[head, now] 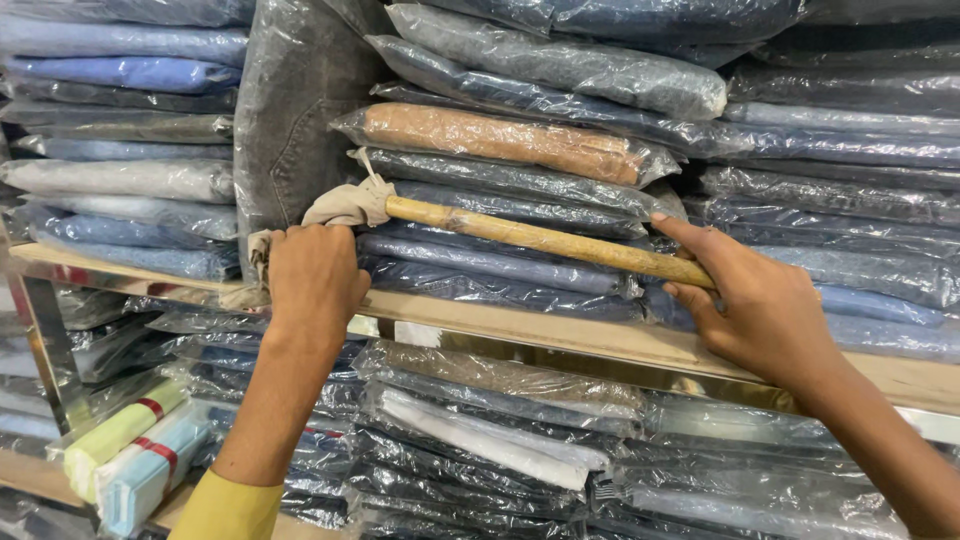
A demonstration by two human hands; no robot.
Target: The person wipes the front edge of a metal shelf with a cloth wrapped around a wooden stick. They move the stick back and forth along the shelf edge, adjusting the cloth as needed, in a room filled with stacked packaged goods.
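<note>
We see our right hand (765, 315) wrapped around the lower end of a wooden stick (540, 238), the fingers (690, 240) curled over it and the index finger laid along its top. The stick slants up to the left across the front of a stack of folded jeans in clear plastic bags (520, 200) and lies close against them. At its upper end a beige rag (350, 205) is tied on. Our left hand (312, 280) closes over the loose lower part of that rag, fingers pressed together and bunched into a fist around the cloth, just beside the edge of the shelf (560, 335). A yellow sleeve (225, 510) shows at the left wrist.

One bag in the stack holds a tan garment (500, 140); the others hold blue and grey denim. A grey pair of jeans (290, 110) stands on end to the left of the stack. More bagged clothes (500, 440) fill the shelf below, and at the lower left lie rolls of pale green and light blue cloth with red bands (135, 455).
</note>
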